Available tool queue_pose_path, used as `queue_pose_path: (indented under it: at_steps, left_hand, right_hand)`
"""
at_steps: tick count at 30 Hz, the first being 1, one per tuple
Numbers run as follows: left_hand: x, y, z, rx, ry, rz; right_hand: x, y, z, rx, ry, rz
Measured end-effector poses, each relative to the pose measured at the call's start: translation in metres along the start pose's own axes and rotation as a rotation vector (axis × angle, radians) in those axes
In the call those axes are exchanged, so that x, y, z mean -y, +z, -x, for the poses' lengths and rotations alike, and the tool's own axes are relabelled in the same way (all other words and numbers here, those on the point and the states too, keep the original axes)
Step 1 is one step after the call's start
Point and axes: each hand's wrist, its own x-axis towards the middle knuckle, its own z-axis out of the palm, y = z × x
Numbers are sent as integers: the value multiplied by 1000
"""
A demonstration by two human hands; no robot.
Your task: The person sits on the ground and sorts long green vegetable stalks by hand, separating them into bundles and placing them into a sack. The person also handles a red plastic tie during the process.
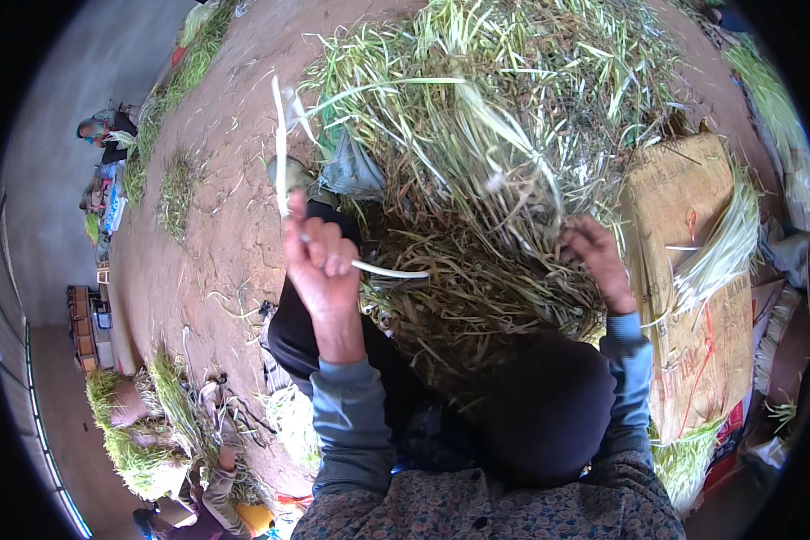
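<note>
My left hand is raised over the dirt floor beside my knee, its fingers closed around pale plant stalks. One stalk stands up above the fingers, and another pale length pokes out to the right of the palm. At the right edge of the big heap of long green and dry leaves, my right hand has its fingers bent at a blurred bunch of leafy stems. How firmly it grips them is unclear from the blur. The heap spreads before me and down over my legs.
To the right lies a flattened cardboard box with a trimmed pale-green bundle and red string on it. A grey-blue plastic bag rests near my foot. One person sits far left; another works at lower left among green bundles.
</note>
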Motion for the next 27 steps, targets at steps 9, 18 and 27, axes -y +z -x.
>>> queue_pose_path:
  at_steps: [9, 18, 27]
  left_hand:
    - [83, -39, 32, -481, -571, -107]
    - [111, 6, 10, -136, -523, -506]
    - [120, 23, 7, -122, -465, -460]
  right_hand:
    - [24, 13, -31, -385, 0, 210]
    - [45, 48, -14, 68, 43, -162]
    - [66, 52, 5, 196, -251, 137]
